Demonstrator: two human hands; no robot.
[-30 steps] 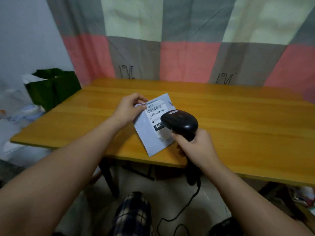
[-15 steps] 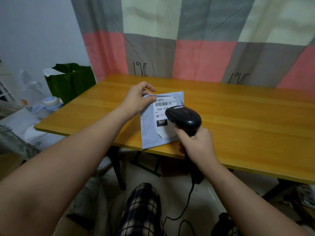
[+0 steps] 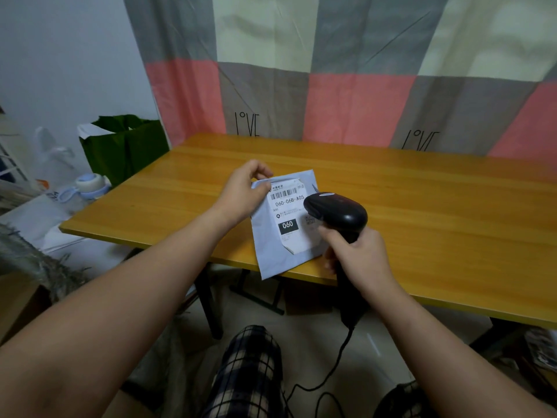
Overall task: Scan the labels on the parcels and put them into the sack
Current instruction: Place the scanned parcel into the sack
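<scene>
My right hand (image 3: 358,257) gripped the scanner (image 3: 340,211), which hid part of the label (image 3: 287,212); beside my left hand (image 3: 241,191), pinching the parcel (image 3: 271,263), I read "060-06B-A05".

The surface (image 3: 437,200) is yellow wood, smooth and varnished to a soft sheen. The parcel (image 3: 271,260) is a pale grey plastic mailer, matt and lightly creased; its label (image 3: 291,212) is white paper, matt. The scanner (image 3: 340,212) in my right grip (image 3: 358,254) is black plastic, glossy on the head. The curtain (image 3: 361,101) across the top of the frame is matt woven cloth; my trousers (image 3: 250,372), bottom centre, are checked cloth.
</scene>
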